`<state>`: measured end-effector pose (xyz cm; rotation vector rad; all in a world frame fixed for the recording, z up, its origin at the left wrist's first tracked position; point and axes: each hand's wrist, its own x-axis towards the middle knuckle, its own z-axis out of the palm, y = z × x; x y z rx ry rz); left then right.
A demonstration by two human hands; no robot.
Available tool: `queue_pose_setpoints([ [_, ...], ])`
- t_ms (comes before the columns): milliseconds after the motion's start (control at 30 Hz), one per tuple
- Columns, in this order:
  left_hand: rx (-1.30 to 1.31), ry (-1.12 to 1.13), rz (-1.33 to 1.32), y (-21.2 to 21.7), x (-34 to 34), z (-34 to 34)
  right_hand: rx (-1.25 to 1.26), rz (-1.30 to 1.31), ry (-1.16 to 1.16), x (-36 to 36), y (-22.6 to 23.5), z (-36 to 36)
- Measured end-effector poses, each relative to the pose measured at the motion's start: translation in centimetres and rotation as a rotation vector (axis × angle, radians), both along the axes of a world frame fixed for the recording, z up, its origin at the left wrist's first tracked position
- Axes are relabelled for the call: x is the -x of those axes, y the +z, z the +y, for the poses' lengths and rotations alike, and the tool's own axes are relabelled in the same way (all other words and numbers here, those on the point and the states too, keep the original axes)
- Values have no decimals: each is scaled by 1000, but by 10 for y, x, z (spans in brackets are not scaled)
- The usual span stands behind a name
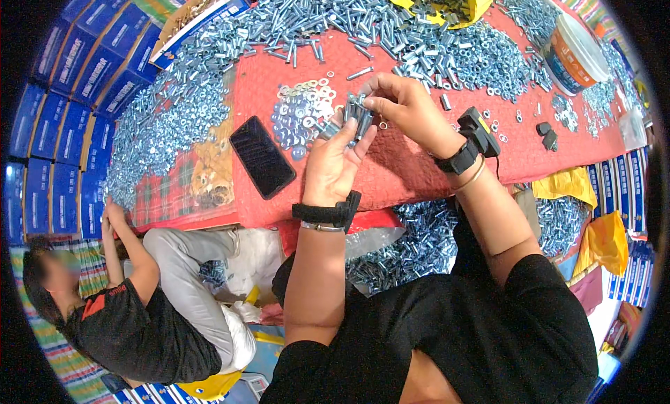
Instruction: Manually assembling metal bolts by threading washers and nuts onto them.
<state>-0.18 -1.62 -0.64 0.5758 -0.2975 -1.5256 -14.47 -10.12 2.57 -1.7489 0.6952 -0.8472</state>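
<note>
Several silver bolts (360, 119) lie bunched in my left hand (331, 161), its fingers curled round them above the red-covered table. My right hand (408, 109) is closed at the upper ends of this bunch, thumb and fingers pinched on a bolt there; its fingertips partly hide the pieces. Just left of my hands is a spread of flat washers (301, 116), some pale and some bluish. A black phone (262, 157) rests on the cloth beside the washers.
Loose bolts and sleeves (314, 20) heap along the far side, with nuts (488, 65) to the right and more small hardware (164, 118) at left. A white bucket (574, 55) stands far right. Blue boxes (77, 69) are stacked left, near a seated person (139, 320).
</note>
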Motion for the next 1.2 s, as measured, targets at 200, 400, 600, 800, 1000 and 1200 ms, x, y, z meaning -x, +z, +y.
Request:
queue_pose_setpoints([
  [200,32,-6,37,-3,-3,0,-2,-30,26,1,6,-2],
  [400,37,-12,-18,-1,0,2,-32,-21,10,1,8,3],
  [600,39,-32,-60,1,2,0,69,26,12,1,3,-3],
  [800,36,5,-57,1,2,1,93,29,44,2,1,-3],
  [1000,-3,0,-68,-1,3,-2,11,21,114,10,4,-7],
  [1200,-24,49,-9,-7,-9,1,439,452,-252,57,-4,-50],
])
